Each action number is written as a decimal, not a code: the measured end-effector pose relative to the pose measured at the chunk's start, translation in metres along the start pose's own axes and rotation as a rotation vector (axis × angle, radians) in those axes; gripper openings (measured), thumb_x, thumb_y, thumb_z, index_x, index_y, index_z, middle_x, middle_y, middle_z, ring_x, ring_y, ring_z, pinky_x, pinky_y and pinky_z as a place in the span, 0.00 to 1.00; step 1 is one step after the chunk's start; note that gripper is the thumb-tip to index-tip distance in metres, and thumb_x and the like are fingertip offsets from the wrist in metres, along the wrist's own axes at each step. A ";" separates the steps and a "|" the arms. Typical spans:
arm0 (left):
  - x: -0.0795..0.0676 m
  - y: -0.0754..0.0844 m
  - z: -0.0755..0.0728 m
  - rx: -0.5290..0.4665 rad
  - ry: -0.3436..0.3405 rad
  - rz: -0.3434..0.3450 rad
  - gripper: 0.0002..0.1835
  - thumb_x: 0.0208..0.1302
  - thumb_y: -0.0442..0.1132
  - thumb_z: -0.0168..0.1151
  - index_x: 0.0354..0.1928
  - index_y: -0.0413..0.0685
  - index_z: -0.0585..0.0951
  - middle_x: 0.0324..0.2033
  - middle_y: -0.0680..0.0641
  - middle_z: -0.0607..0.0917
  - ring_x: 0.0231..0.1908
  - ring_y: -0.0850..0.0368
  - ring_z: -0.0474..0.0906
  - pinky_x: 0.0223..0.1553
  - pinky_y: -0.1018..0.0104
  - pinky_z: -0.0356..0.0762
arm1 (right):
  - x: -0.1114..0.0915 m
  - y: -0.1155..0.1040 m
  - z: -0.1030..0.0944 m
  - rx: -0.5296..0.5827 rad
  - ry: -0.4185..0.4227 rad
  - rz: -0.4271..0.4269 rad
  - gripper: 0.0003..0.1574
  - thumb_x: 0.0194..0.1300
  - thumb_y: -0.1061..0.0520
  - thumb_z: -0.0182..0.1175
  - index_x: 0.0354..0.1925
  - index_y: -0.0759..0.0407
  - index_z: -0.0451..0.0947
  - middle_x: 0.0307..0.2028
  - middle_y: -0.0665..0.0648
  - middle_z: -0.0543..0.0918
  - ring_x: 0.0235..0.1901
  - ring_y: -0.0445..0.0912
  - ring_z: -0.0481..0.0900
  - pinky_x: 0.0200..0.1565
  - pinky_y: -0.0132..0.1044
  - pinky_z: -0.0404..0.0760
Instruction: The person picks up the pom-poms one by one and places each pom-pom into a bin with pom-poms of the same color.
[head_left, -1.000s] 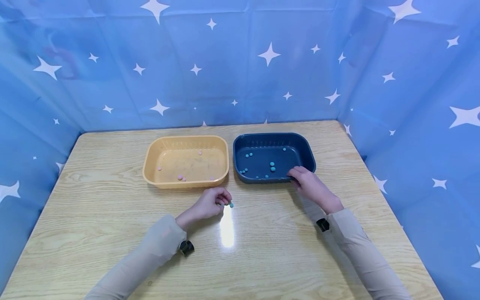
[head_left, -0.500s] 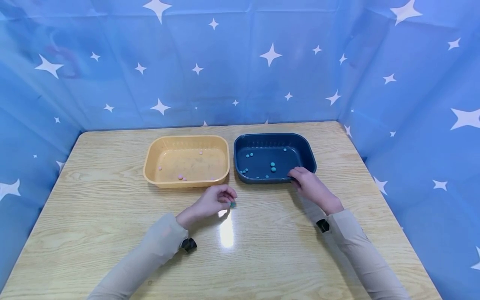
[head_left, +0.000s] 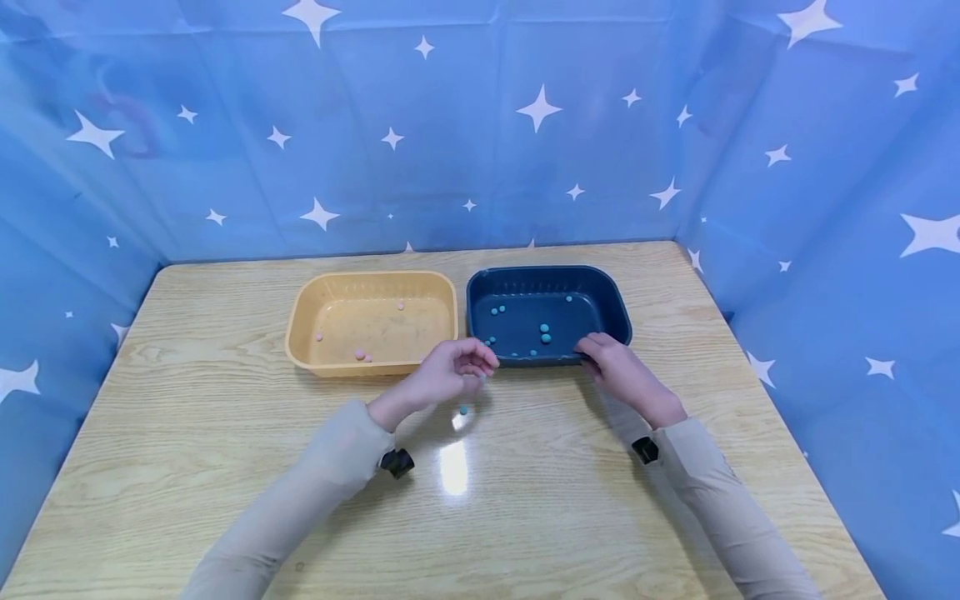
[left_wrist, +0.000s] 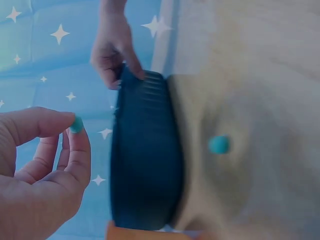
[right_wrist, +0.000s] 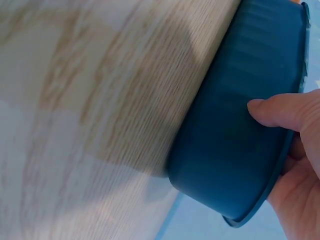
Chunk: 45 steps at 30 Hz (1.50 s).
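Thumb and fingertip of my left hand (head_left: pixel 444 375) pinch a small teal ball (left_wrist: pixel 76 124), seen best in the left wrist view. The hand is raised between the two bins, near the blue one's front left corner. A second teal ball (head_left: pixel 463 410) lies on the table below it. My right hand (head_left: pixel 618 368) grips the front rim of the dark blue bin (head_left: pixel 517 362) near its right corner. In the right wrist view the thumb (right_wrist: pixel 272 111) presses the bin's outer wall. Inside that bin are several teal balls (head_left: pixel 545 338) of differing sizes.
Left of the blue bin stands a yellow bin (head_left: pixel 296 342) with several small pink balls (head_left: pixel 360 355) in it. Both bins rest on a wood-grain table (head_left: pixel 187 400). A blue curtain (head_left: pixel 465 125) with white stars encloses the back and sides.
My left hand has picked up one teal ball from the table and moved up and right toward the blue bin, leaving another ball behind. The right hand has stayed on the rim.
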<state>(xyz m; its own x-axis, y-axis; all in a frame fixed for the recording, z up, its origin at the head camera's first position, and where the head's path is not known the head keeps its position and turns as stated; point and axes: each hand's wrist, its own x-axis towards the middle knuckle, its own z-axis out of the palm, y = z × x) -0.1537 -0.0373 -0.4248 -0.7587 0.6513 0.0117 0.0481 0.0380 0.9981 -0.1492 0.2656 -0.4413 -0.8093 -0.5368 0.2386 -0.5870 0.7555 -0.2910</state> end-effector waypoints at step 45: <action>0.130 0.017 0.017 -0.133 0.223 -0.158 0.15 0.59 0.21 0.56 0.48 0.36 0.76 0.51 0.34 0.78 0.44 0.53 0.78 0.47 0.69 0.77 | 0.001 0.002 0.000 0.002 -0.016 0.003 0.10 0.53 0.73 0.63 0.35 0.64 0.77 0.32 0.57 0.79 0.33 0.48 0.75 0.37 0.42 0.80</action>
<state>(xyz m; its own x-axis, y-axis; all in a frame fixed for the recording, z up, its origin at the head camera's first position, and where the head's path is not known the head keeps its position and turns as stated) -0.2403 0.0612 -0.4074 -0.8748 0.4620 -0.1460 -0.1563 0.0161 0.9876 -0.1514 0.2665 -0.4417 -0.8115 -0.5401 0.2231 -0.5843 0.7564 -0.2941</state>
